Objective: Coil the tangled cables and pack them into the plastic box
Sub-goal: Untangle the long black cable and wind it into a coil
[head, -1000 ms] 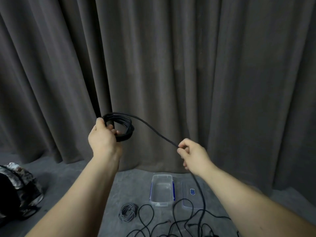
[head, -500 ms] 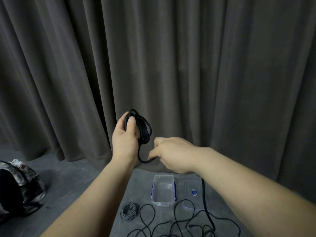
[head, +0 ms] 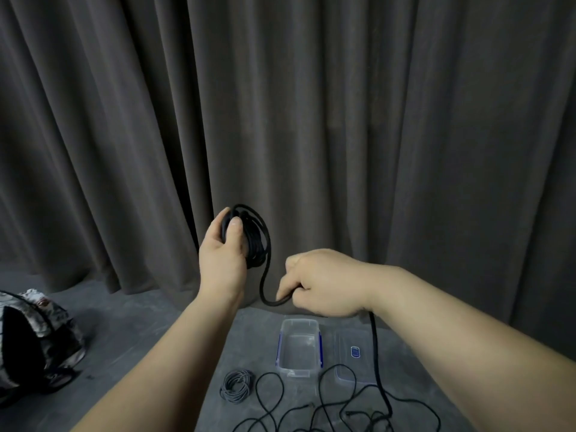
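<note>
The left hand (head: pixel 222 260) is up in the air, above and to the left of the plastic box (head: pixel 298 347). Its grip is curled around a black coil of cable (head: pixel 253 238), with the thumb pressed on the front of the loops. One thick black cable (head: pixel 375 347) drops from the coil, bends in a small loop, and goes into the right hand (head: pixel 321 283). The right hand is just above the box, and its grip is pinching that cable between thumb and fingers. Below the right hand the cable hangs down to the right of the box, across the clear lid (head: pixel 353 357) that lies flat beside the box. The box is open and sits on the gray floor (head: pixel 149 338). Left of the box and nearer the person lies a small gray coil (head: pixel 236 385), already wound up. In front of the box thin black cables (head: pixel 299 413) lie loose and tangled on the floor. Far to the left of the box is a bag (head: pixel 34 341). A dark curtain (head: pixel 311 120) hangs behind the box.
</note>
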